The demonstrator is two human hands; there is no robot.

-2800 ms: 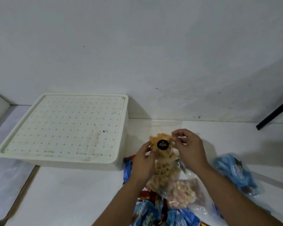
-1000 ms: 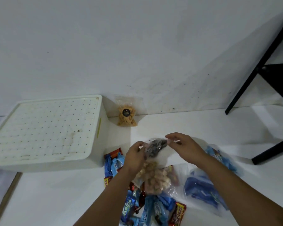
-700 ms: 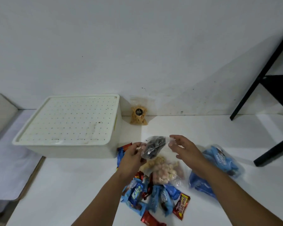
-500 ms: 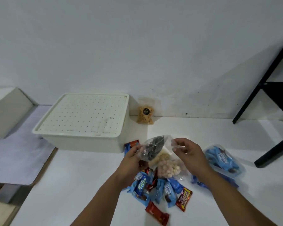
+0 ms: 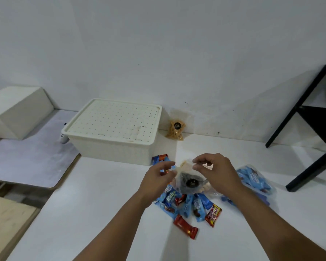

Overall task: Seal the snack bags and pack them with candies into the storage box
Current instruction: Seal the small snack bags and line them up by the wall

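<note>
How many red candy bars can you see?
2, maybe more hidden. One red candy bar lies nearest the person, apart from the pile; a smaller one peeks from the blue wrappers.

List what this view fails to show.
- Storage box contents: hidden by its closed lid.
- Dark snack bag seal: covered by the left hand and right hand, motion-blurred.
- Label on the orange snack bag: too small to read.
- Blue candy bag: partly behind the right forearm.

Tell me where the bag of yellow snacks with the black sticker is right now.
In the head view, the yellow snack bag stands propped against the wall at the back of the table, just right of the lidded white storage box, well clear of both hands.
</note>
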